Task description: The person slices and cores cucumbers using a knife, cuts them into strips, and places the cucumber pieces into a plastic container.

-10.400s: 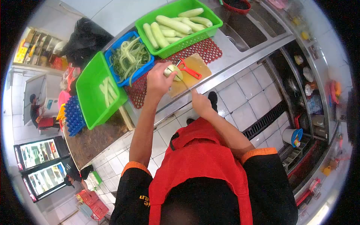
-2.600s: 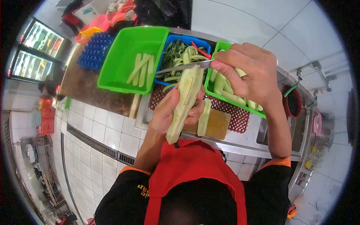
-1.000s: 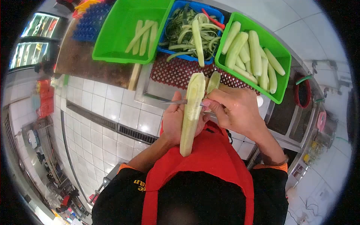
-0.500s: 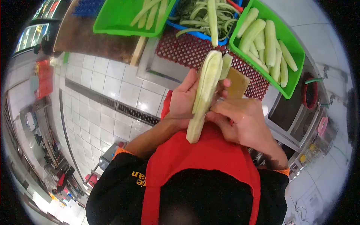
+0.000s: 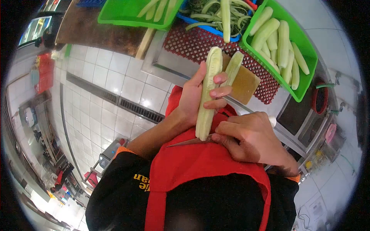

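My left hand is wrapped round a peeled, pale green cucumber, its cut face with seeds turned up. My right hand is closed on a knife; the thin blade points left at the lower end of the cucumber, in front of the red apron. Beyond my fingers, another cut cucumber piece lies on the yellowish cutting board. A long slice rests over the blue basket of peelings.
A green basket holds several peeled cucumbers at the right, beside the sink. Another green bin with several strips stands on the brown table. Red perforated matting lies under the baskets. A person is at the far left.
The knife has moved down along the cucumber to its lower end. My left fingers have closed over the cucumber. Earlier, the knife was above the blue basket, and before that at the board.
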Motion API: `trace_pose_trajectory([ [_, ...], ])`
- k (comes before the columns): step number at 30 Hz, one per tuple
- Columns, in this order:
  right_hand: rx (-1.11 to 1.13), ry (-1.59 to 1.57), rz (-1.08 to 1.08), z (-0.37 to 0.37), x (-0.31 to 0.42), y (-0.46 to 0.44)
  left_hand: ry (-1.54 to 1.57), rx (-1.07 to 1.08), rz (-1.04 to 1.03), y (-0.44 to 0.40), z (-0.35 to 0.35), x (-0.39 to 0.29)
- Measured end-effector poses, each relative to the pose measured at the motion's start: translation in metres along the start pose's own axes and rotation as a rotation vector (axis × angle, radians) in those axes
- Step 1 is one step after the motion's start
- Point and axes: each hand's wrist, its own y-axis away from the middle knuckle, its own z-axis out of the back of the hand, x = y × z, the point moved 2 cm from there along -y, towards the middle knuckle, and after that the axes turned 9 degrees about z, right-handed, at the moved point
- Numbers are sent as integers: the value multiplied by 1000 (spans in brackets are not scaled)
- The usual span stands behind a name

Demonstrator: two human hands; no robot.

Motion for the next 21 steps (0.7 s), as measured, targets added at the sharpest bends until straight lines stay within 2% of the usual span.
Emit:
trace_pose_trajectory([
  [2,-16,-16,-5,-1,-1,0,-25,-113,-41,-2,1,-2],
  [3,-112,-119,-11,-2,-3,0,-30,-108,-38,-4,6,-9],
  [4,-211,-217,-11,-2,-6,-1,-86,-10,3,-8,12,-21],
  [5,-217,-205,-2,-2,-7,-4,-144,89,45,-11,14,-28],
  [6,-303,-254,-119,1,-12,-8,-100,-112,-214,-19,-3,-32],
  [7,-395,-300,-233,6,-19,-11,-119,-95,-207,-27,-6,-40],
  [9,-449,-272,-236,11,-44,-27,-282,-211,-403,-49,-8,-70],
  [10,-576,-234,-218,13,-54,-39,-396,-227,-484,-57,-16,-83],
  [11,-702,-199,-197,16,-64,-51,-414,-208,-478,-68,-26,-94],
  [13,-811,-206,-185,29,-85,-77,-709,-388,-597,-88,-48,-115],
  [14,-826,-194,-171,35,-97,-88,-725,-371,-594,-98,-57,-123],
  [16,-908,-187,-288,45,-126,-106,-953,-552,-731,-114,-72,-143],
  [17,-919,-179,-275,48,-137,-112,-965,-537,-734,-123,-70,-161],
  [19,-1076,-276,-291,52,-163,-121,-1161,-454,-742,-134,-74,-186],
  [21,-1092,-273,-305,53,-179,-122,-1125,-515,-693,-134,-80,-189],
])
